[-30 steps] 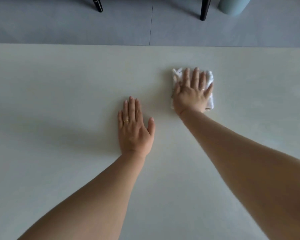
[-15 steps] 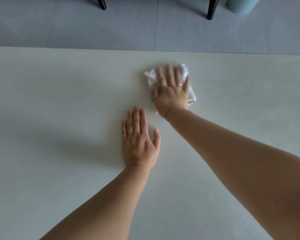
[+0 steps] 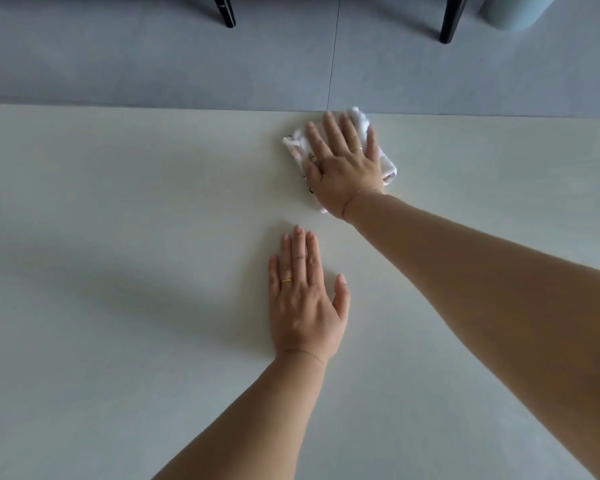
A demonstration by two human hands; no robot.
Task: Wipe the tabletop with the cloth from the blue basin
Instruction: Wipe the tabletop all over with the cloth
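Note:
A folded white cloth (image 3: 386, 161) lies on the pale tabletop (image 3: 118, 220), right at its far edge. My right hand (image 3: 343, 164) presses flat on the cloth with straight fingers and covers most of it. My left hand (image 3: 303, 296) rests flat on the bare tabletop, nearer to me and a little to the left of the cloth, with fingers straight and the thumb out. The blue basin is not in view.
Beyond the table's far edge is a grey tiled floor (image 3: 153, 64). Two black furniture legs (image 3: 226, 10) (image 3: 449, 20) stand on it, and a pale blue-green round object (image 3: 513, 10) sits at the top right.
My right hand has slid the cloth leftward across the table and then out to the far edge. My left hand has stayed flat on the tabletop.

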